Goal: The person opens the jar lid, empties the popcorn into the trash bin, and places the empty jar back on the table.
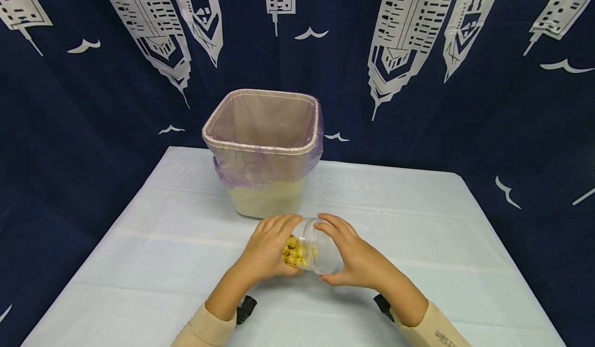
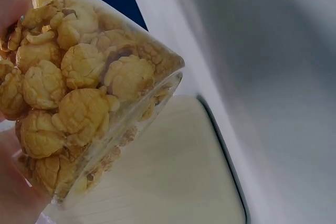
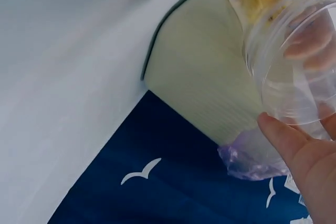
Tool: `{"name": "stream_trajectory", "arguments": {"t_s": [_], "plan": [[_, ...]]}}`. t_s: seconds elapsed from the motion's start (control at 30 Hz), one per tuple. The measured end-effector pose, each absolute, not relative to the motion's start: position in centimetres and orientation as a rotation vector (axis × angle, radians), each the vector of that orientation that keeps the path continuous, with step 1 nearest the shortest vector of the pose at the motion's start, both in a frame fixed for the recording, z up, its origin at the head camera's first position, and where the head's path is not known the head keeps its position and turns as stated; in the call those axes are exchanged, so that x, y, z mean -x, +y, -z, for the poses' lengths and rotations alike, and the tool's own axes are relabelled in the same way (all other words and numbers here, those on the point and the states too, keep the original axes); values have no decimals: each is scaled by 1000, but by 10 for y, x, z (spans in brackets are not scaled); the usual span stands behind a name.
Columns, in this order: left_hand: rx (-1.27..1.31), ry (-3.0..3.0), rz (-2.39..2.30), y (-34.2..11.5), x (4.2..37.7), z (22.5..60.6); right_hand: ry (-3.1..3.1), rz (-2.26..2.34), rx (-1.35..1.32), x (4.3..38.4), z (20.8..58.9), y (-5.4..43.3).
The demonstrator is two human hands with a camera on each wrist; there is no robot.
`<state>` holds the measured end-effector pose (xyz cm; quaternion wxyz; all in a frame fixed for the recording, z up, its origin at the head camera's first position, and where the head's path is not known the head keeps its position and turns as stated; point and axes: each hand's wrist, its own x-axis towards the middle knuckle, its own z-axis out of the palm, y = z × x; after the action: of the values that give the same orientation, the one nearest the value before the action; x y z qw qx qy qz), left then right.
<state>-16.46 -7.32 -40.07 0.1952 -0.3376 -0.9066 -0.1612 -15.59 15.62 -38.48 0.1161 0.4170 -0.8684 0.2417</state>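
Observation:
Between the two hands, over the white table, a clear plastic jar (image 1: 309,238) lies tipped on its side. Yellow caramel-coloured popcorn (image 1: 294,254) fills its base end, seen close up as round popcorn (image 2: 84,66) in the left wrist view. My left hand (image 1: 269,251) grips the jar round its base end, thumb below and fingers over the top. At the other end, my right hand (image 1: 358,259) curls its fingers and thumb round the clear ridged end (image 3: 257,51). A finger (image 3: 286,137) of that hand touches its edge in the right wrist view.
Just beyond the hands stands a cream bin (image 1: 267,200) with a translucent purple liner (image 1: 260,169) folded over its rim. A white cloth covers the table (image 1: 418,223). Behind hangs a dark blue curtain (image 1: 344,78) with white building and bird prints.

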Motion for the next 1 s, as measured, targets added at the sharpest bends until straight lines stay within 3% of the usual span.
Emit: {"name": "stream_trajectory", "arguments": {"t_s": [0.47,1.0], "plan": [[920,-2561,438,-76,165,400,-2847,-518,-793,161,376,192],[903,-2542,452,-76,165,402,-3272,-400,-391,175,417,216]]}}
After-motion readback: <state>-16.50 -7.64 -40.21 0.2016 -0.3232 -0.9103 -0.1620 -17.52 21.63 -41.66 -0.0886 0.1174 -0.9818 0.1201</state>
